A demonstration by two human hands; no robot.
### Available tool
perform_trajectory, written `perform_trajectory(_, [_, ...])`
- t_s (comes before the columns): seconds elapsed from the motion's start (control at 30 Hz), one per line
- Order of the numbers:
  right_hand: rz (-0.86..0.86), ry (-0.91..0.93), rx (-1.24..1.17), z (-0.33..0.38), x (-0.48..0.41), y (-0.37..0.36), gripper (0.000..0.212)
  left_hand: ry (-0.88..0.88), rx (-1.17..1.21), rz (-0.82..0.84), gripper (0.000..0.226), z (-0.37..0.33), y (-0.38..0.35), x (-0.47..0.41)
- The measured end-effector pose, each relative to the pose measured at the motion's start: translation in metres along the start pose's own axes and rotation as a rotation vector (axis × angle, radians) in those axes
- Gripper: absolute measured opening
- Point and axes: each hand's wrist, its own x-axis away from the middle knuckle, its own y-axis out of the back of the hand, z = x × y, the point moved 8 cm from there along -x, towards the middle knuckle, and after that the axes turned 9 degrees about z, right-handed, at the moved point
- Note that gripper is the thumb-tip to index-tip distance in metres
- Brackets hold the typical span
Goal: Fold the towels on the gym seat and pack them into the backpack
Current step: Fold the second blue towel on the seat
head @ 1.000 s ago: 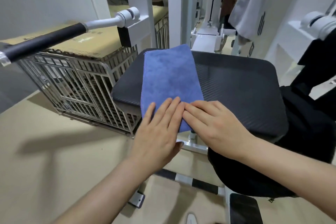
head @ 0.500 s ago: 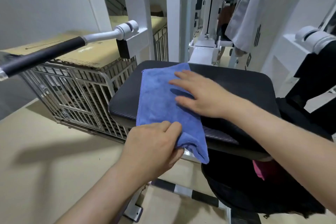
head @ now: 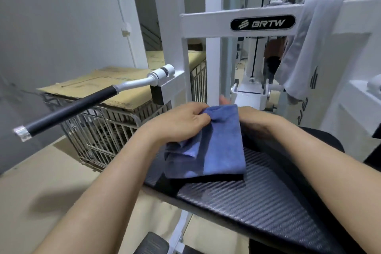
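Note:
A blue towel (head: 222,146) lies doubled over on the black ribbed gym seat (head: 257,198), its near half folded up toward the far end. My left hand (head: 181,123) pinches the towel's far left corner. My right hand (head: 255,121) is at the far right edge, mostly hidden behind the cloth, with a fingertip showing above it. A grey towel (head: 307,51) hangs over the white machine frame at the upper right. The backpack is out of view.
A black-gripped handle bar (head: 68,111) sticks out to the left at hand height. Behind it stands a wire cage (head: 107,136) topped with cardboard. The white machine frame (head: 208,22) rises just beyond the seat. Tan floor lies to the left.
Both hands have carried the towel's near end up and over to the far end, folding it in half. The view has risen and moved closer to the seat.

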Motion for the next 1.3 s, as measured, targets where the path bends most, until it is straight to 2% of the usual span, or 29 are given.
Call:
perform_trajectory(0.03, [0.066,-0.001,-0.06,-0.003,-0.002,0.005,0.104,0.052,-0.017,-0.007,0.023,0.009,0.005,-0.016])
perform_trajectory(0.07, [0.133,-0.032,-0.077,-0.005,-0.001,0.007,0.115,0.096,-0.034,0.014,0.025,0.017,0.006,-0.03])
perform_trajectory(0.1, [0.187,-0.052,-0.067,-0.006,-0.001,0.008,0.11,0.135,-0.06,0.061,0.028,0.027,0.001,-0.043])
perform_trajectory(0.13, [0.215,-0.079,-0.055,-0.006,0.0,0.01,0.095,0.166,-0.085,0.115,0.03,0.035,-0.005,-0.053])
perform_trajectory(0.2, [0.182,-0.068,0.064,-0.006,-0.001,0.01,0.05,0.211,-0.103,0.178,0.03,0.049,-0.016,-0.067])
perform_trajectory(0.27, [0.019,-0.022,0.205,-0.005,-0.009,0.016,0.012,0.243,-0.073,0.184,0.026,0.057,-0.015,-0.072])
perform_trajectory(0.3, [-0.069,-0.018,0.25,-0.006,-0.013,0.021,0.001,0.245,-0.044,0.203,0.023,0.059,-0.013,-0.072])
perform_trajectory(0.43, [-0.147,-0.016,0.182,-0.016,-0.018,0.029,0.01,0.192,0.117,0.334,0.037,0.067,-0.009,-0.06])
perform_trajectory(0.53, [-0.147,-0.013,0.131,-0.017,-0.019,0.031,0.01,0.217,0.153,0.177,0.035,0.087,0.0,-0.057])
perform_trajectory(0.6, [-0.117,-0.019,0.086,-0.018,-0.022,0.029,0.016,0.221,0.269,0.064,0.027,0.097,0.002,-0.054])
perform_trajectory(0.7, [-0.131,-0.031,0.131,-0.017,-0.022,0.03,0.022,0.218,0.34,0.041,0.029,0.104,-0.002,-0.05])
perform_trajectory(0.8, [-0.214,0.014,0.329,-0.009,-0.016,0.032,0.017,0.264,0.307,-0.004,0.017,0.113,-0.002,-0.05])
perform_trajectory(0.9, [-0.394,0.134,0.986,0.017,-0.008,0.026,0.019,0.307,0.289,-0.02,0.019,0.117,-0.001,-0.052])
perform_trajectory(0.97, [-0.423,0.203,1.188,0.024,-0.008,0.015,0.02,0.314,0.192,-0.025,0.018,0.114,0.0,-0.056])
perform_trajectory(1.07, [-0.393,0.18,1.194,0.018,-0.014,0.015,0.023,0.339,0.001,-0.058,0.018,0.107,0.004,-0.063])
perform_trajectory(1.2, [-0.351,0.163,1.221,0.016,-0.023,0.017,0.025,0.354,-0.076,-0.15,0.014,0.108,0.005,-0.064])
perform_trajectory(1.3, [-0.279,0.12,1.067,0.012,-0.027,0.028,0.023,0.383,-0.125,-0.241,0.018,0.111,0.005,-0.055])
